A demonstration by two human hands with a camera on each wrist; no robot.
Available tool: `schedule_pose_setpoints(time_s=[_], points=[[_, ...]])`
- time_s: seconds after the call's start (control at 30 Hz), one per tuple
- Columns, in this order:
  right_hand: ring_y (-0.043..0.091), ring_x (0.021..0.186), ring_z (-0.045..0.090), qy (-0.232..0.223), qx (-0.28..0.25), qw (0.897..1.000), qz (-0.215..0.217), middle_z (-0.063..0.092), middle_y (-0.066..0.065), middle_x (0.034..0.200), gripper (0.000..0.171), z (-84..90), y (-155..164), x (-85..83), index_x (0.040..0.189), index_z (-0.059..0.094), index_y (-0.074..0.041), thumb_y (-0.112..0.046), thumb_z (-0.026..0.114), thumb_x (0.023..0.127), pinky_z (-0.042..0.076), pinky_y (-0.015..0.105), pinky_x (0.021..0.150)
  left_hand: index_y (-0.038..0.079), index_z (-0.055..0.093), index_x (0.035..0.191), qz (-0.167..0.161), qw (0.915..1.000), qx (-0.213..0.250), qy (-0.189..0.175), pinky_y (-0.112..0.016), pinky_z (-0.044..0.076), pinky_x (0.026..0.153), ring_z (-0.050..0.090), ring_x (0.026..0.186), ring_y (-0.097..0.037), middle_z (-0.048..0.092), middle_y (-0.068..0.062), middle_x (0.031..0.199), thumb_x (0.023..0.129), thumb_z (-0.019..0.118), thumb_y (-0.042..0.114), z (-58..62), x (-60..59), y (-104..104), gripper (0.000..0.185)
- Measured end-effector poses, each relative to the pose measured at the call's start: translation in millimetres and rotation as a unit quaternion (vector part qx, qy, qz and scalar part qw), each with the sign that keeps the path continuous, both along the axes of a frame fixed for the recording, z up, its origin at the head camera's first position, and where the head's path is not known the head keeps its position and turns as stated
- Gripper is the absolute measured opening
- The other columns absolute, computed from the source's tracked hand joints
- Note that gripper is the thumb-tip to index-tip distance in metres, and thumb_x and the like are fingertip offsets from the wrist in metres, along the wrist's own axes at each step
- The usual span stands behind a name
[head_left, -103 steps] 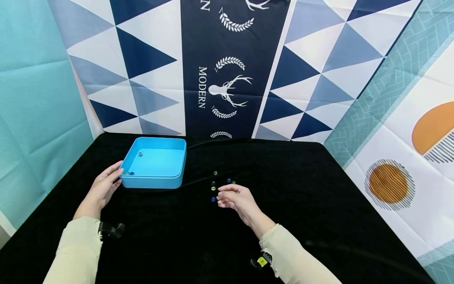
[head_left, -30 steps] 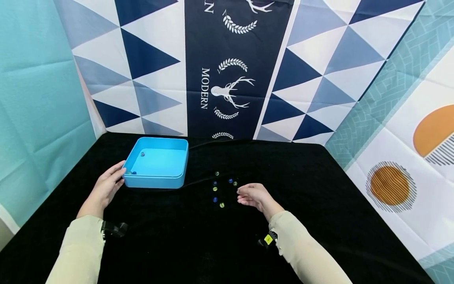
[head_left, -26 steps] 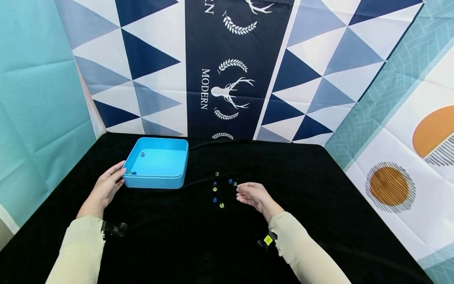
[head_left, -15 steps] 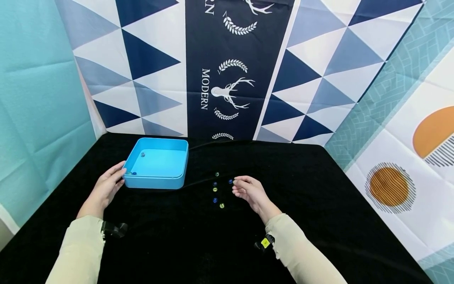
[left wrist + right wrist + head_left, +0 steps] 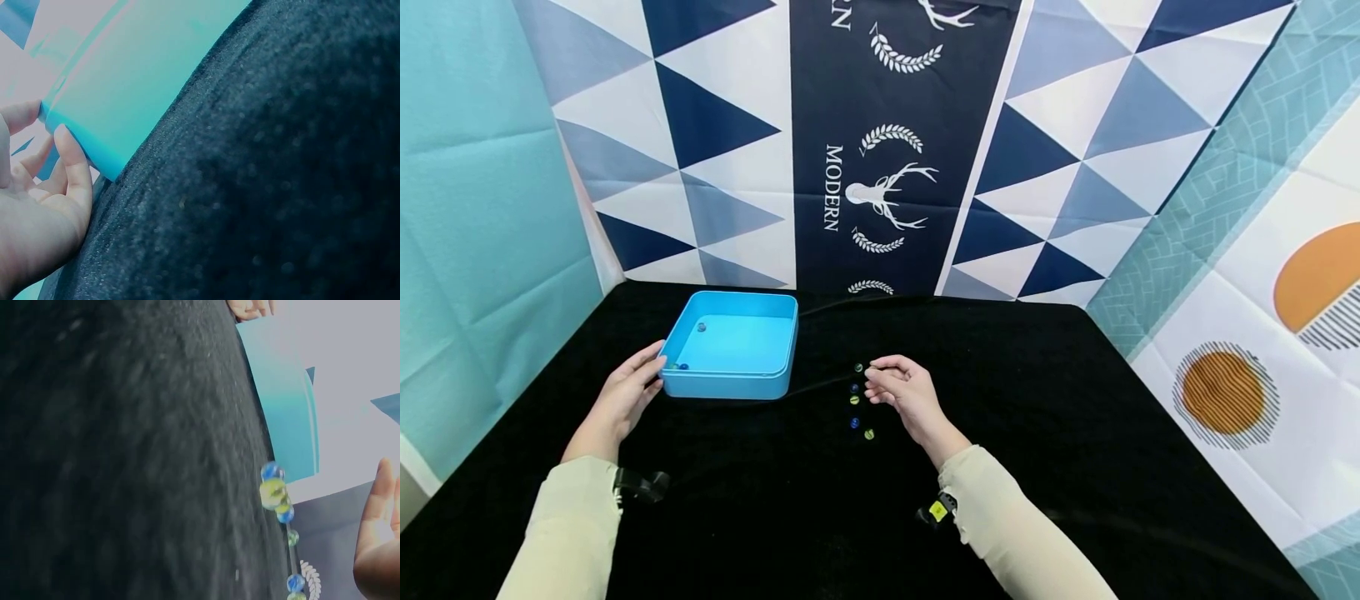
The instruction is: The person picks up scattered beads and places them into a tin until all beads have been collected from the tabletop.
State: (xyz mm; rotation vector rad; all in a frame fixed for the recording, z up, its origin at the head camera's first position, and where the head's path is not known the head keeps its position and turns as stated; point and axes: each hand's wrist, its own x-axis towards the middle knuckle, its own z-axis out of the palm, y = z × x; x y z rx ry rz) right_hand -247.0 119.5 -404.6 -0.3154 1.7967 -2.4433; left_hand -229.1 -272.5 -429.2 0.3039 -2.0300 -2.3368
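My left hand [image 5: 621, 400] holds the front left corner of a shallow blue plastic box [image 5: 726, 386], thumb and fingertips against its rim and wall. Inside the box lie a few glass marbles [image 5: 702, 327]. To its right, my right hand [image 5: 910, 400] hovers over the black cloth with loosely bent fingers and nothing visible in them. Near its fingertips are a green marble [image 5: 858, 367], a blue marble [image 5: 854, 388] and a yellow marble [image 5: 854, 400]. The hand hides two more marbles in the head view; the right wrist view shows a blue one [image 5: 295, 583] of them on the cloth.
Closer to me lie another blue marble [image 5: 854, 423] and another yellow marble [image 5: 868, 434]. Black cloth [image 5: 760, 500] covers the table. Patterned fabric [image 5: 722, 125] hangs behind it and at both sides.
My right hand has moved left and slightly away from me, from beside the right-hand marbles to near the green one, now covering the right-hand pair. My left hand and the box have stayed put.
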Motion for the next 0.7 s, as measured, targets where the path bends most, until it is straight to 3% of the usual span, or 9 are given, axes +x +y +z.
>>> schedule_pose_setpoints(time_s=[0.1, 0.33, 0.7], points=[[0.013, 0.059, 0.061, 0.013, 0.004, 1.0, 0.007, 0.064, 0.005, 0.069, 0.013, 0.2, -8.8, -1.4, 0.095, 0.057, 0.001, 0.008, 0.061, 0.084, 0.051, 0.024, 0.055, 0.015, 0.027, 0.148, 0.0, 1.0, -0.002, 0.001, -0.012, 0.041, 0.077, 0.045, 0.098, 0.0, 0.02, -0.004, 0.152, 0.091, 0.06, 0.036, 0.0, 0.1, -0.5, 0.069], [0.014, 0.058, 0.062, 0.042, 0.01, 0.999, 0.014, 0.065, 0.005, 0.069, 0.018, -0.8, -28.3, -6.5, 0.1, 0.054, 0.01, 0.01, 0.061, 0.083, 0.051, 0.025, 0.055, 0.015, 0.027, 0.148, 0.003, 1.0, -0.007, -0.007, -0.012, 0.04, 0.077, 0.043, 0.103, -0.003, 0.018, -0.005, 0.153, 0.091, 0.06, 0.038, 0.4, -1.0, 0.2, 0.07], [0.014, 0.057, 0.063, 0.056, 0.04, 0.997, 0.017, 0.064, 0.003, 0.068, 0.023, 4.7, -57.7, -13.6, 0.103, 0.054, 0.013, 0.01, 0.063, 0.082, 0.052, 0.027, 0.056, 0.014, 0.027, 0.148, 0.002, 1.0, 0.004, -0.002, -0.012, 0.041, 0.076, 0.045, 0.096, 0.0, 0.025, -0.003, 0.149, 0.092, 0.059, 0.034, -0.6, -1.8, -0.1, 0.067]])
